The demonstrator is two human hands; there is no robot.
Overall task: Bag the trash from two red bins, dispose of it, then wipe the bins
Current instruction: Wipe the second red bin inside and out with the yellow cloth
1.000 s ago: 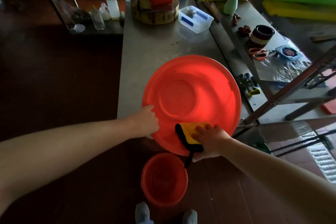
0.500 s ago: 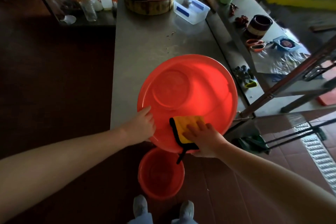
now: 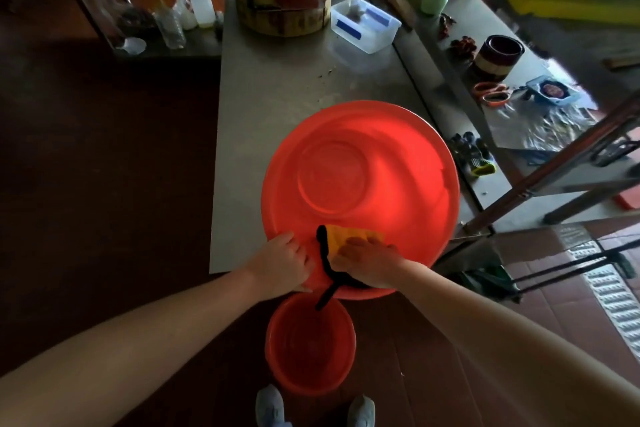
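A large red bin (image 3: 360,184) lies upside down on the steel table (image 3: 277,94), its near rim overhanging the table's front edge. My left hand (image 3: 282,262) grips that near rim on the left side. A yellow cloth with black trim (image 3: 341,239) lies on the bin's near side, and my right hand (image 3: 367,262) presses on it with the fingers laid over it. A black strap of the cloth hangs below the rim. A smaller red bin (image 3: 310,343) stands upright on the floor right below, in front of my feet.
At the table's far end stand a round wooden block (image 3: 282,15) with a red box on it and a clear plastic tub (image 3: 365,24). A lower steel shelf (image 3: 491,135) on the right carries gloves, scissors and a bowl. A floor drain grate (image 3: 613,291) runs at the right.
My left hand has slid right along the near rim, closer to my right hand. The cloth and my right hand have shifted a little left and nearer on the bin.
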